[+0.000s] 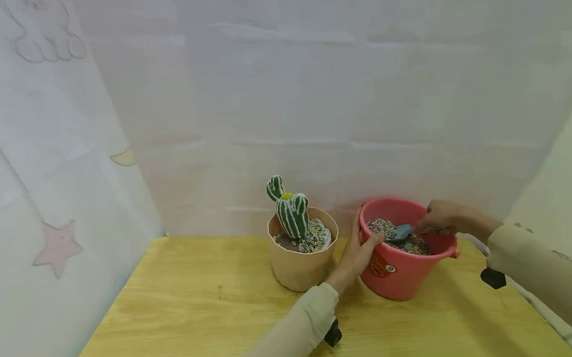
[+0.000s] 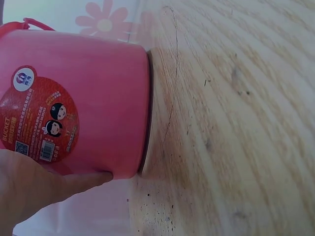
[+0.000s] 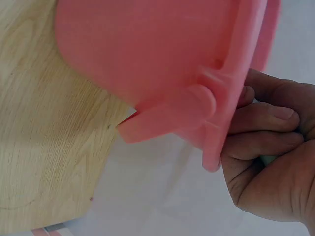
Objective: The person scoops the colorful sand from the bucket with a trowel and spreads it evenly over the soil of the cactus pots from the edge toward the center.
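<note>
A pink plastic bucket (image 1: 399, 273) stands on the wooden table, partly filled with multicoloured gravel (image 1: 382, 227). My left hand (image 1: 356, 254) grips its left side, the thumb by the rim and a finger along the wall; a red label (image 2: 42, 118) faces the left wrist view. Inside the bucket, a blue-grey shovel (image 1: 401, 233) lies against the gravel, its handle gripped by my right hand (image 1: 438, 220). The right wrist view shows those fingers (image 3: 266, 118) curled behind the bucket's rim (image 3: 238, 73), which hides most of the shovel.
Left of the bucket stands a beige pot (image 1: 298, 270) holding a green-and-white knitted cactus (image 1: 293, 217) and some gravel (image 1: 316, 236). A pale printed curtain (image 1: 279, 89) hangs behind the table (image 1: 186, 315). Dark specks (image 2: 165, 211) dot the tabletop near the bucket.
</note>
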`<state>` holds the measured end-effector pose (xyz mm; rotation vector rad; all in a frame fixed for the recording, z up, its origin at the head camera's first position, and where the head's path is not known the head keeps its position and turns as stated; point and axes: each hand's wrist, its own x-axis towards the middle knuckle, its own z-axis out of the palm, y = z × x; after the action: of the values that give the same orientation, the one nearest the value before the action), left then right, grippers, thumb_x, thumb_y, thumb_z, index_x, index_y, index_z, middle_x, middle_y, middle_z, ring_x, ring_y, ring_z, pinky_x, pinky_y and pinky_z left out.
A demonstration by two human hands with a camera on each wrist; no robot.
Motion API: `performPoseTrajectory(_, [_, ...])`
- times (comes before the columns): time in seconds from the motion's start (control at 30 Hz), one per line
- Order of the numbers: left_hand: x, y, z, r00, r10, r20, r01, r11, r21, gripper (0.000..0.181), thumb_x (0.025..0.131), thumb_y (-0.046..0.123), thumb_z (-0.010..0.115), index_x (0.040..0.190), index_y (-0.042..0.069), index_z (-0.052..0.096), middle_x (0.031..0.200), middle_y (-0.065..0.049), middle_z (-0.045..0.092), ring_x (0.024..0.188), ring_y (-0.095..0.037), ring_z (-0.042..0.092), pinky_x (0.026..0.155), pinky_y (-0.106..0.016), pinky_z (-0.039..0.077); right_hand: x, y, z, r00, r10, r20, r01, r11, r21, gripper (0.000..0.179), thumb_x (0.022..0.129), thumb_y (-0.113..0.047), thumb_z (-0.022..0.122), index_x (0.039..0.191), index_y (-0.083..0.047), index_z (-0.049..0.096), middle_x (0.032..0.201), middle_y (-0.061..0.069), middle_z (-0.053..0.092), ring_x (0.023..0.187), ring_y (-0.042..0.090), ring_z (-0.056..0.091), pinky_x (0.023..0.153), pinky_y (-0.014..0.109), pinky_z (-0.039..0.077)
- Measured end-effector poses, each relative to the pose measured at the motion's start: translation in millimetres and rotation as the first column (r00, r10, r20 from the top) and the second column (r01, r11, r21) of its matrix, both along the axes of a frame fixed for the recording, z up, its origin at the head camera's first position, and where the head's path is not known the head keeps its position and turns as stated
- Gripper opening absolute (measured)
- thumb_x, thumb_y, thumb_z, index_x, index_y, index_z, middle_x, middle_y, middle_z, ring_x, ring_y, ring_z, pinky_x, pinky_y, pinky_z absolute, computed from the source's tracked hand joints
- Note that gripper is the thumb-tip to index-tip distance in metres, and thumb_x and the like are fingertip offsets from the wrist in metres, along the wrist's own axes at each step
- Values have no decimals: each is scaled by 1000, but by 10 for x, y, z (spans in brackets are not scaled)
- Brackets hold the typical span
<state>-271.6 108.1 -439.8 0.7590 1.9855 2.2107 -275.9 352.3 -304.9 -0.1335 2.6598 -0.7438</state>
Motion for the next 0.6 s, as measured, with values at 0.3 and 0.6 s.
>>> performPoseTrajectory(0.3, [-20, 31, -50, 998, 43, 44, -43, 999, 12, 82, 98, 42, 63, 164, 39, 14, 162, -6, 35, 133, -25, 48, 105, -53, 40, 18, -4, -182, 969, 143, -203, -139, 990, 33, 38, 94, -20, 73, 60, -6, 65, 49, -4, 49, 42, 10, 44, 43, 26, 39])
performPoseTrajectory(0.6, [1, 1, -5, 999, 42, 32, -43, 998, 39, 81, 97, 38, 64, 164, 36, 18, 163, -7, 31, 138, -31, 44, 103, -52, 43, 121, -22, -351, 803, 363, -472, -309, 932, 191, 36, 94, -16, 74, 60, -15, 62, 49, -15, 42, 41, 3, 39, 42, 25, 35])
